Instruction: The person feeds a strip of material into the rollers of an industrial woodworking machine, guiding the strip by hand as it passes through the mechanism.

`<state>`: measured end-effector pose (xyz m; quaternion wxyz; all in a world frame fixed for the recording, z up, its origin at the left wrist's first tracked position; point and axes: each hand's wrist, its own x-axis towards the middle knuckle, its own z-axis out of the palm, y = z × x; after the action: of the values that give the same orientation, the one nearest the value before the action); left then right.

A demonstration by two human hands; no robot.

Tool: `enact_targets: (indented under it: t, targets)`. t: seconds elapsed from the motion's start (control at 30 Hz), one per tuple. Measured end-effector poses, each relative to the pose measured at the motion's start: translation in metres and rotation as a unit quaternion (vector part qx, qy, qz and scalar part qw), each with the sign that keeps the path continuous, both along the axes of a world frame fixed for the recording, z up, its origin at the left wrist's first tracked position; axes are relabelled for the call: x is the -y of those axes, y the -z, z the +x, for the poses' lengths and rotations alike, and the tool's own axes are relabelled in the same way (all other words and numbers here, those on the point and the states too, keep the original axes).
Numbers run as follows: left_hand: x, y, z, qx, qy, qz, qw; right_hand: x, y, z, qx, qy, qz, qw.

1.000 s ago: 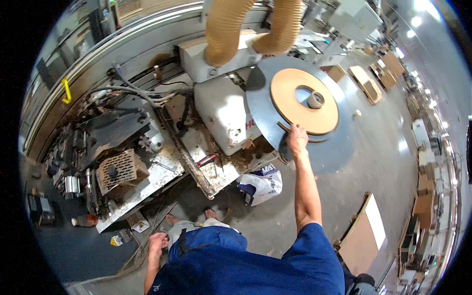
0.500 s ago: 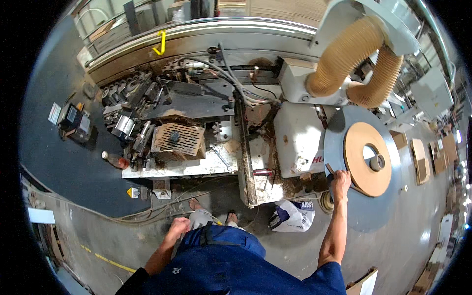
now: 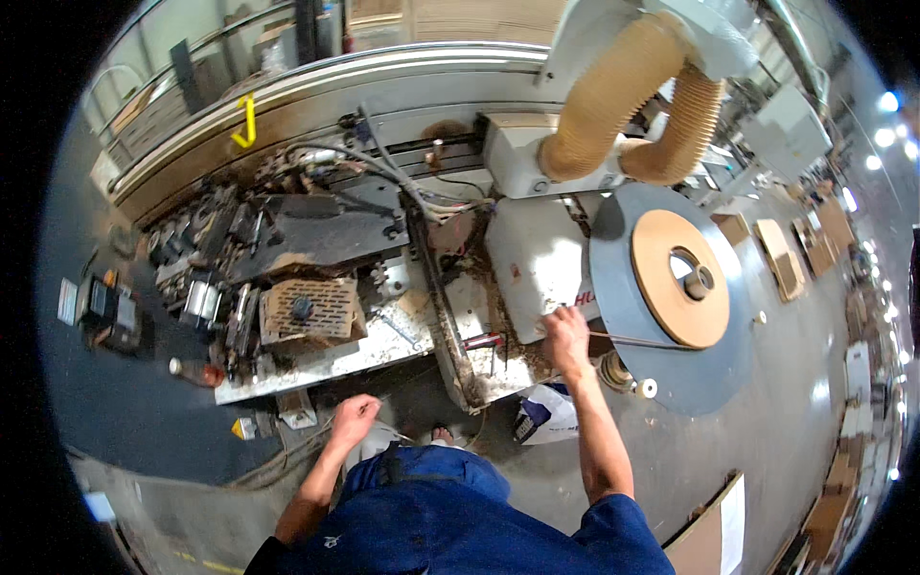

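Observation:
My right hand (image 3: 567, 339) is closed on the end of a thin tan strip of edge banding (image 3: 634, 340), in front of the white machine cover (image 3: 530, 251). The strip stretches rightward to the lower edge of a large tan roll of edge banding (image 3: 661, 287). That roll rests on a round grey disc (image 3: 611, 273), around a hub. My left hand (image 3: 356, 418), with its fingers curled in, hangs near my waist in front of the machine bed (image 3: 331, 360). Nothing shows in it.
Mechanical parts with a slotted plate (image 3: 309, 309) crowd the machine's left side. Ribbed tan hoses (image 3: 613, 101) arch over the cover. A bottle (image 3: 196, 371) stands at left. A white and dark blue bag (image 3: 546, 415) lies on the floor below my right arm.
My right hand has moved left from beside the roll, drawing a length of the strip off it. My left hand has risen slightly. The whole view has shifted.

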<state>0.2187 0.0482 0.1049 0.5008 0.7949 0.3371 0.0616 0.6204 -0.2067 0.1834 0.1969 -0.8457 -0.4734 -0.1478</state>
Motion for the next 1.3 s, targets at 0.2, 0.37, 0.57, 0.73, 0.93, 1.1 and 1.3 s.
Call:
enact_targets:
  t: [0.2,0.37,0.57,0.73,0.93,1.1,1.3]
  targets:
    - [-0.001,-0.094,0.139,0.219,0.144,0.249,0.932,-0.051,-0.013,-0.071,0.022,-0.034,-0.040,0.998]
    - [-0.010,-0.107,0.184,0.258,0.266,0.288,0.883,-0.086,-0.031,-0.124,-0.045,-0.058,0.010,0.997]
    - [-0.044,-0.100,0.175,0.259,0.298,0.294,0.871,-0.123,-0.045,-0.143,-0.080,-0.041,0.041,0.995]
    - [-0.069,-0.108,0.163,0.165,0.256,0.283,0.909,-0.159,-0.044,-0.145,-0.072,-0.021,0.057,0.996]
    - [-0.125,-0.102,0.150,0.127,0.232,0.283,0.922,-0.191,-0.029,-0.130,-0.041,0.007,0.065,0.997]
    - [-0.176,-0.103,0.152,0.155,0.229,0.258,0.926,-0.203,-0.024,-0.103,-0.008,0.033,0.094,0.995]
    - [-0.227,-0.120,0.181,0.206,0.129,0.295,0.924,-0.225,-0.032,-0.070,0.012,0.052,0.111,0.992]
